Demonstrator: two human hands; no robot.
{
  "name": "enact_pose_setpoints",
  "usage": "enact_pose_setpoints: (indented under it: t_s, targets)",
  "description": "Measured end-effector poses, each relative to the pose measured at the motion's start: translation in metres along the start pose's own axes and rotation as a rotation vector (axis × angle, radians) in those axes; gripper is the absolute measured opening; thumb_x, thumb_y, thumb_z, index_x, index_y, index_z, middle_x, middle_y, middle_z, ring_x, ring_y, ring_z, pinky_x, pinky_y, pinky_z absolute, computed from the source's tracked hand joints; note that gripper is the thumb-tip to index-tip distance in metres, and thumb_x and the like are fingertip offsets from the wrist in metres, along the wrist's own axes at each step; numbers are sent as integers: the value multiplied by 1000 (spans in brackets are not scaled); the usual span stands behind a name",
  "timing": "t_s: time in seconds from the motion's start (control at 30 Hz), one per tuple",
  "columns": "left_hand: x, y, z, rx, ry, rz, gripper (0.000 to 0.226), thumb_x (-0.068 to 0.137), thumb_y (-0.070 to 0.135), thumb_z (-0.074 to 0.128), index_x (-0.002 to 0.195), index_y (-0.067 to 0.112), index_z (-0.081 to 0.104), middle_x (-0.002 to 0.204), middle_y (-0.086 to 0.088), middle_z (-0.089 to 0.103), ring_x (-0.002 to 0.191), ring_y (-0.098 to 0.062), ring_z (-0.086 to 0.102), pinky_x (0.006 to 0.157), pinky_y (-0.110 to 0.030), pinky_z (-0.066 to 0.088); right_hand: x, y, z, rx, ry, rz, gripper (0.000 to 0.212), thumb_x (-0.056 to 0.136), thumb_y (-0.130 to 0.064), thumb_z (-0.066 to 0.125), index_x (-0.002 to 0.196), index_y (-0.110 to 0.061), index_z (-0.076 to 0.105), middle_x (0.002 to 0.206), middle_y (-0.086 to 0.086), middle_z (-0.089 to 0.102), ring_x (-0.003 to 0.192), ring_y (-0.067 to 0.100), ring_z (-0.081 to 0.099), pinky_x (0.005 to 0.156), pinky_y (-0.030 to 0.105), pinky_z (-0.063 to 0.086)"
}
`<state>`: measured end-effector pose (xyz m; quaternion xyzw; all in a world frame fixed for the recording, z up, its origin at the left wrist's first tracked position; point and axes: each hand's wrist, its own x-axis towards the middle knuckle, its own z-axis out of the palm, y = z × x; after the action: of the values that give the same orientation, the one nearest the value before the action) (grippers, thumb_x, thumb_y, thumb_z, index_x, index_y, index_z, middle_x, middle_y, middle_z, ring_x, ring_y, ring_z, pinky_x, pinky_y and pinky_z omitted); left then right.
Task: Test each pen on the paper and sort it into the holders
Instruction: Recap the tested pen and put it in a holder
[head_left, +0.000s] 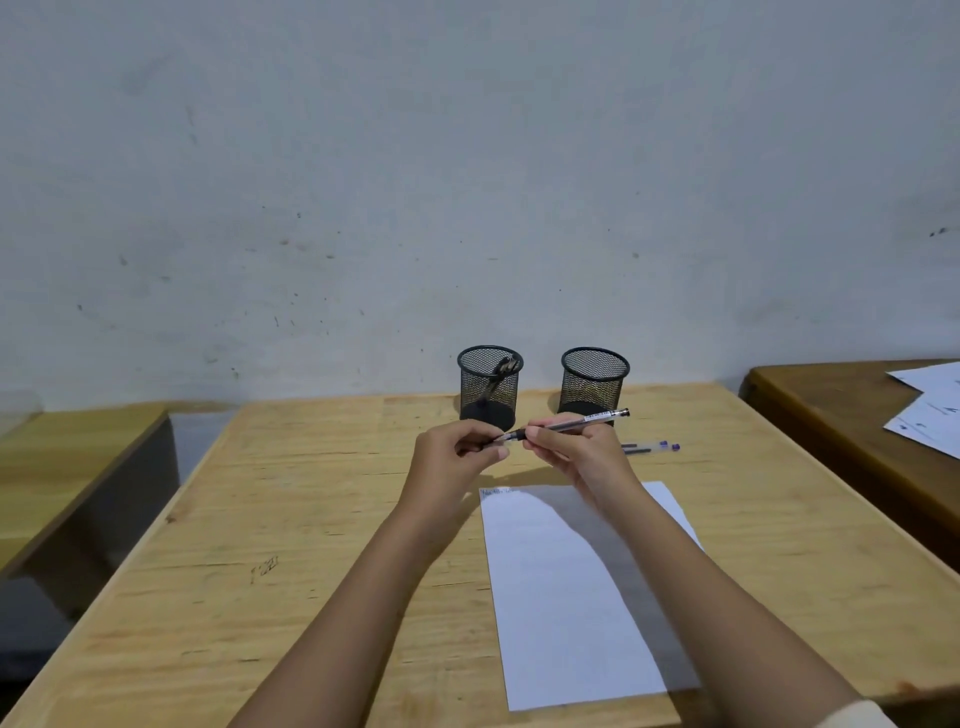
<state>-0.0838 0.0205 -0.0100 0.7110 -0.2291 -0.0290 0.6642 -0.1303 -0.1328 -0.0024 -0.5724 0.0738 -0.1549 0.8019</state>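
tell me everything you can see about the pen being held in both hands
The pen is slim, with a clear plastic-looking barrel, a dark grip near the tip, a white printed label toward the back and a dark end plug. It is held above the table, nearly level, back end tilted up to the right, in front of the right mesh holder. The right hand grips its barrel; the left hand pinches the dark tip end, cap or point unclear.
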Motion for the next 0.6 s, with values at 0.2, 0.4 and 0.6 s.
enact_pose_setpoints:
  t_s: [0.2,0.4,0.6]
  targets:
    - [8,11,-2,-79,54,21,20,72,2,75,80,19,70,77,4,70,66,4,63,67,-10,49,3,-14,3,93,41,-12,7,79,7,62,79,0,66,62,0,69,62,9,67,59,12,52]
    - [14,10,-12,-56,52,36,19,71,-1,75,84,12,70,79,4,69,64,6,61,65,-8,47,3,-17,4,78,44,-16,7,78,8,62,80,1,65,62,0,69,61,9,66,58,12,51]
    - [14,14,-9,-32,-1,43,20,70,1,77,83,15,73,82,-1,72,75,-7,67,76,-18,53,-1,-12,15,74,-13,18,9,78,10,62,79,2,64,59,2,67,58,11,67,58,14,52]
